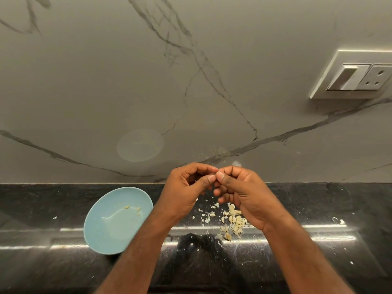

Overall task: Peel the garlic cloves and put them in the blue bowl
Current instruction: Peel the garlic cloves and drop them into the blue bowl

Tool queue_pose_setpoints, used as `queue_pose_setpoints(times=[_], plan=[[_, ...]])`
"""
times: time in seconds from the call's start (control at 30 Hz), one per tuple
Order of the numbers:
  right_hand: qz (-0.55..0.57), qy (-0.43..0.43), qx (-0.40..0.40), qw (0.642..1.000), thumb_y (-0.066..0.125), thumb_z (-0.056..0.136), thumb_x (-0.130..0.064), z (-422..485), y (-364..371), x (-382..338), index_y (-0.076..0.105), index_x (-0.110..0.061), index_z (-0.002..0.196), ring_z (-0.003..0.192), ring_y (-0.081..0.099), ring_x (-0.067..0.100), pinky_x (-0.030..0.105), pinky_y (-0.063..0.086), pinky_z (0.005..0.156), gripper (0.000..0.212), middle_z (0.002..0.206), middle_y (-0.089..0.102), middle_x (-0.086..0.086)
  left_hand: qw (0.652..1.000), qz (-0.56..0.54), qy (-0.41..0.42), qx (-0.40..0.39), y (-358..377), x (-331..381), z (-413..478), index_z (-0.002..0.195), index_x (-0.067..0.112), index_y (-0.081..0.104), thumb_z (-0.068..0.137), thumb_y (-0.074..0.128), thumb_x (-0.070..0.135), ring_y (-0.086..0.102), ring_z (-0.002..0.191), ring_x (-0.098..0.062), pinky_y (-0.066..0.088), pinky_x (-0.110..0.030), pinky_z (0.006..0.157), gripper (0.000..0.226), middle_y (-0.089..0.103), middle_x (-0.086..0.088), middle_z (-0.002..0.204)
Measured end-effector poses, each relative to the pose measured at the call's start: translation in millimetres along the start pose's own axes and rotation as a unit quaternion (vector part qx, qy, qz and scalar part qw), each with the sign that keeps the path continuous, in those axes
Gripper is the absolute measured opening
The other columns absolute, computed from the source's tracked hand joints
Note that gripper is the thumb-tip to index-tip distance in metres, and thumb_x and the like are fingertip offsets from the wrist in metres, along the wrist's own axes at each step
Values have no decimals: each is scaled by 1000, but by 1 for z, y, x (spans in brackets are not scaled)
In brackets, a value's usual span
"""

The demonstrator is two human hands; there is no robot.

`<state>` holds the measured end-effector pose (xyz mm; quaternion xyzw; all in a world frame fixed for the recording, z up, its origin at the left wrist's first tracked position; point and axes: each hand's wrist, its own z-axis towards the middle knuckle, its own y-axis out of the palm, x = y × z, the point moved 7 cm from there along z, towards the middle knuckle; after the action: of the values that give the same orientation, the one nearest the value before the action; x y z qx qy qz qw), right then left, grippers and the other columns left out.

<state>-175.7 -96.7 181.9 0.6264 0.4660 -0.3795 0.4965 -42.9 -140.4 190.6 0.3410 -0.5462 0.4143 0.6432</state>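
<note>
— What's at the back?
— A pale marble-look wall point(95, 85) with dark grey veins point(273, 138); a white switch-and-socket plate point(352, 76) at upper right.
— And below it?
— Black polished stone countertop point(307, 268), mirroring bright light streaks point(327, 226).

My feed: bowl point(106, 234) left on counter point(297, 262), few cloves point(135, 210) inside. Garlic pile point(233, 221) right of bowl, partly under right hand point(244, 196); left hand point(184, 192) between. Socket point(356, 75) on wall point(127, 81) behind, far right.

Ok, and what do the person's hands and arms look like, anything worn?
Both bare: the left hand and right hand wear no gloves, and no rings show. The left forearm and right forearm carry no sleeve, watch or bracelet in view.
</note>
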Motion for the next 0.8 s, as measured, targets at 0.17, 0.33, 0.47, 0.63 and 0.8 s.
queue_pose_setpoints(times=[0.17, 0.33, 0.47, 0.63, 0.8], plan=[[40, 19, -7, 999, 67, 87, -16, 1, 0, 5, 68, -5, 97, 68, 63, 16, 25, 54, 58, 16, 89, 71, 15, 999, 34, 21, 14, -1, 2, 1, 92, 22, 73, 88, 71, 4, 72, 84, -14, 53, -20, 71, 19, 76, 1, 88], [61, 19, 3, 998, 70, 83, -17, 2, -1, 6, 68, -4, 98, 69, 63, 16, 25, 54, 58, 19, 87, 68, 14, 997, 69, 33, 21, 1, 0, 0, 92, 27, 70, 91, 69, 8, 68, 82, -9, 52, -23, 70, 19, 73, 6, 88], [86, 16, 11, 996, 69, 82, -16, 3, 0, 7, 66, -1, 102, 69, 64, 17, 25, 54, 57, 25, 85, 68, 14, 998, 53, 32, 31, 3, 1, -1, 91, 26, 69, 93, 66, 7, 68, 80, -11, 54, -23, 67, 19, 72, 4, 87], [97, 2, 26, 995, 69, 80, -17, 2, 1, 7, 65, -1, 99, 68, 63, 18, 25, 53, 57, 26, 83, 68, 13, 998, 40, 28, 36, 3, -2, -1, 90, 26, 69, 94, 66, 9, 67, 80, -14, 54, -23, 65, 18, 71, 1, 88], [87, -16, 56, 994, 60, 91, -3, 0, -2, 5, 64, -2, 91, 71, 68, 20, 26, 55, 60, 4, 83, 71, 16, 996, 62, 26, 52, 1, -6, -1, 89, 41, 68, 93, 66, 17, 65, 80, -13, 53, -31, 70, 24, 69, 8, 87]])
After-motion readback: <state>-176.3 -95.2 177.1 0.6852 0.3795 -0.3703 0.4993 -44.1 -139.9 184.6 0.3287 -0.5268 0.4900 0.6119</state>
